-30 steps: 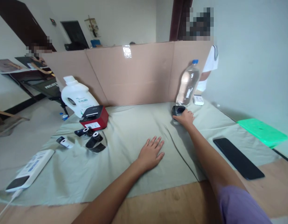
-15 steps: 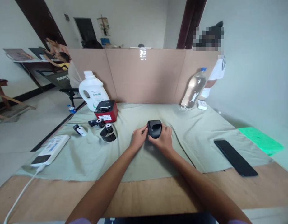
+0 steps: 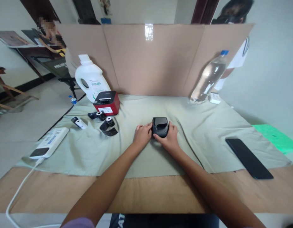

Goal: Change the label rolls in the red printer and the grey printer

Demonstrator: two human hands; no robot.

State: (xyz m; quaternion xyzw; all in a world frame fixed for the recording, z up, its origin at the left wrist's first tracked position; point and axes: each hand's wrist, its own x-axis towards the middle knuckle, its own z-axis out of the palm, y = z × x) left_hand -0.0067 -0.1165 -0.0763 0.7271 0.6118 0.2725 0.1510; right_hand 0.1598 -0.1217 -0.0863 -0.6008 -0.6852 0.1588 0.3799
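Observation:
A small black box-like device (image 3: 160,127), which looks like a portable receipt printer, sits near the middle of the cloth-covered table between my hands. My left hand (image 3: 143,134) presses its fingers against the left side. My right hand (image 3: 170,138) wraps the right side, thumb at the near left corner and fingers along the right edge. To the left lie two dark paper rolls, the nearer roll (image 3: 109,126) partly unwound, beside a red and black printer (image 3: 106,103). A small white-and-black object (image 3: 79,123) lies further left.
A white jug (image 3: 93,79) and a clear bottle (image 3: 209,77) lean against a cardboard screen (image 3: 156,63). A black phone (image 3: 249,158) lies right, a white power bank (image 3: 49,143) with a cable left. A dark cord (image 3: 190,144) crosses the cloth. A person (image 3: 235,12) is behind the screen.
The black device has turned a little and now lies more level in my hands, its top facing me more squarely. My view has tipped downward.

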